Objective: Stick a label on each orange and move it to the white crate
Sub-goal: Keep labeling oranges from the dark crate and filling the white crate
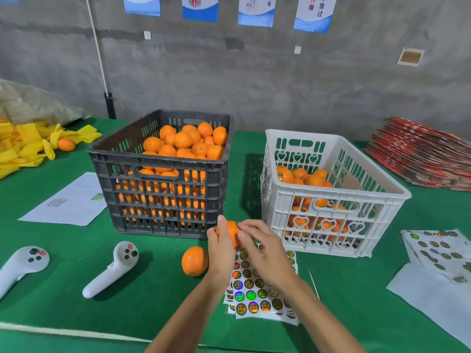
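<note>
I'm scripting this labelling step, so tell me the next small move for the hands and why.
Probably press the label flat, then carry the orange right to the white crate. The left hand grips the orange above the sticker sheet, and the right hand has its fingers on the orange's surface, as if applying a label. Whether the label is already on is hidden by the fingers.

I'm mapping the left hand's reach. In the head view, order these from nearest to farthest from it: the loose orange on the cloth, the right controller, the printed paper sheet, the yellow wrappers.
From the left hand:
1. Loose orange, just left of it.
2. Right controller, farther left.
3. Printed paper sheet, left and back.
4. Yellow wrappers, far back-left corner.
</note>
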### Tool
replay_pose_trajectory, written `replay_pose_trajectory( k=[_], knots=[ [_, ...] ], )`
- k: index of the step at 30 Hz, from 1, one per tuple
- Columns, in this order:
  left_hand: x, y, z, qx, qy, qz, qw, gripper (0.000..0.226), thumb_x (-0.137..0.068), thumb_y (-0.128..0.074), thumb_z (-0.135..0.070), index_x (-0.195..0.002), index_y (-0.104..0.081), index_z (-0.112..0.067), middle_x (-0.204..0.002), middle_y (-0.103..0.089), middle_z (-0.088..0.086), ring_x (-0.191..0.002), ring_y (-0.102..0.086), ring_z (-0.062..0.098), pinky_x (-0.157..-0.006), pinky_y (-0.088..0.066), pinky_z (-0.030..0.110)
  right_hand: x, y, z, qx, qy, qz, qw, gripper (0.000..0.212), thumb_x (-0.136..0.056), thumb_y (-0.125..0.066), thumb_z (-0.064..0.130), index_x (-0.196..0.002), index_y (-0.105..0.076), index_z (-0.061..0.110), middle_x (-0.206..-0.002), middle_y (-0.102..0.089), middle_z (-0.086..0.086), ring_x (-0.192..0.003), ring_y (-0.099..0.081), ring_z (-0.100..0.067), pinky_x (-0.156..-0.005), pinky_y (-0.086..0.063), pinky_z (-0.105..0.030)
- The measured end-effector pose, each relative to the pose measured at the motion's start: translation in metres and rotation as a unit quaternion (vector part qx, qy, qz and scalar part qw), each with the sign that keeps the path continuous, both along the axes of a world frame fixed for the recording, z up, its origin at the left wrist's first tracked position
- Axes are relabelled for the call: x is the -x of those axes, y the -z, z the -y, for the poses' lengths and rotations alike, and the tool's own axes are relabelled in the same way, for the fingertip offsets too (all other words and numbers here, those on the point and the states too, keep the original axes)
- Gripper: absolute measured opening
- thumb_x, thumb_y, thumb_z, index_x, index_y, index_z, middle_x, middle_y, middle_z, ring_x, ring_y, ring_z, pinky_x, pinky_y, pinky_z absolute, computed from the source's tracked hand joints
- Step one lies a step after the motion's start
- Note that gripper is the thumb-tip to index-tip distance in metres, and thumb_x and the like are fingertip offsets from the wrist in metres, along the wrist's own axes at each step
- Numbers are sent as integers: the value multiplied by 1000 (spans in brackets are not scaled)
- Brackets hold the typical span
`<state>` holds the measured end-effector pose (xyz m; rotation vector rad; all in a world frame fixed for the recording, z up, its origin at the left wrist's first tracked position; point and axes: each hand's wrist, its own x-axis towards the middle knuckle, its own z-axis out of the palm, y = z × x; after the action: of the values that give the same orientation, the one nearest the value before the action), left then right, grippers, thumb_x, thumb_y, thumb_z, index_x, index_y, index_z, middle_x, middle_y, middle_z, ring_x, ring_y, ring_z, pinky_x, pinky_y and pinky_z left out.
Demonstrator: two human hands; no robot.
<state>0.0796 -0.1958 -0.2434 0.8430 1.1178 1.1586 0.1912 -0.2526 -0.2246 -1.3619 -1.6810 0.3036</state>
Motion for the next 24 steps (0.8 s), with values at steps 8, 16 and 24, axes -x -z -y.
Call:
replay_pose_trajectory(
  k=[8,16,24],
  knots=[
    [13,-55,-7,-131,121,-46,983,50,-107,-37,-58,-133,-64,-24,-127,-70,-2,-121,-65,9,-115,-43,38,-24,-64,-13,-107,110,208,966,61,-95,-69,47,-144,-52,17,-143,-56,2,-124,-57,-14,-98,-48,-26],
    [79,-34,-18,-99,195,-536,815,31,-103,-52,-53,-117,-61,-27,-129,-60,0,-123,-55,26,-111,-42,44,-88,-111,-26,-114,264,215,933,59,-102,-54,48,-149,-46,14,-144,-55,-6,-128,-53,-23,-108,-44,-43],
    [100,-12,-14,-55,258,-536,802,52,-92,-71,-29,-137,-47,-18,-109,-57,2,-96,-60,20,-76,-48,29,-108,-97,-26,-107,278,227,927,33,-99,-60,7,-131,-68,11,-137,-64,-9,-123,-58,-33,-105,-46,-49]
  ],
)
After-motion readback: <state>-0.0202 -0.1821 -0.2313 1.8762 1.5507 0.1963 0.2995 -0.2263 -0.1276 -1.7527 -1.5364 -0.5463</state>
